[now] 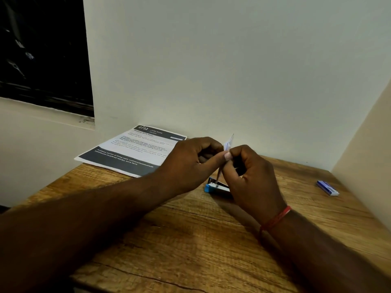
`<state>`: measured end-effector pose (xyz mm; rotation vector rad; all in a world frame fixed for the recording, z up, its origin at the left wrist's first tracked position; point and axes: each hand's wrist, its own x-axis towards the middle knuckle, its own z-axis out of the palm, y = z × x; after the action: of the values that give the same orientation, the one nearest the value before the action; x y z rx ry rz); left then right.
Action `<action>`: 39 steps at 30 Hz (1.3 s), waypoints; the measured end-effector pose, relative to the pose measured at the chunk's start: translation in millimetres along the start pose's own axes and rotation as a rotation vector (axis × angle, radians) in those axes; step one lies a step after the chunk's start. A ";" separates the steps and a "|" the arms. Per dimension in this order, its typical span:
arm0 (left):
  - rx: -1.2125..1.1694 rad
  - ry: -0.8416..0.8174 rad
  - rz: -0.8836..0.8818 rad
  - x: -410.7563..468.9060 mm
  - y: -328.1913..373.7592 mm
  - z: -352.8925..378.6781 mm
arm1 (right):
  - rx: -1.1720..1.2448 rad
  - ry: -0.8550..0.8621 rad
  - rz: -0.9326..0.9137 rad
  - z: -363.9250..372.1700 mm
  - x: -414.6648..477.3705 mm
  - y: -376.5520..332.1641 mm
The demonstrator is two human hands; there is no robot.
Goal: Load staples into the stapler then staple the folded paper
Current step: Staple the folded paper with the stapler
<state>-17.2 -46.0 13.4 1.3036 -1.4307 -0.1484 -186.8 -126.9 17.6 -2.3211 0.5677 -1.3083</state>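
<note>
Wooden table (190, 246), foreground, with both forearms reaching across it. Left hand (188, 163) and right hand (254, 178) meet above the blue stapler (216, 187), which lies on the table just under the fingers. Each hand has its fingers curled, thumb and forefinger pinching a pale slip (229, 143) held between them. Whether this is a staple strip or its wrapper cannot be told. A thin dark strip runs from the fingers down to the stapler. A red wrist thread (277, 218) marks the right arm. The staple box (327, 188) lies well apart, right. The printed paper (135, 151) rests untouched at the back left. Judged stage: loading under way, not shown complete; stapling remains.
</note>
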 end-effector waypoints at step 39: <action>0.218 0.003 0.011 1.3 -12.6 9.6 | 0.347 -0.051 0.411 1.4 4.3 10.2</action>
<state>-16.6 -57.0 1.9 1.4712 -1.4819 0.0175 -185.1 -137.5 14.5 -1.8310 0.6948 -1.0533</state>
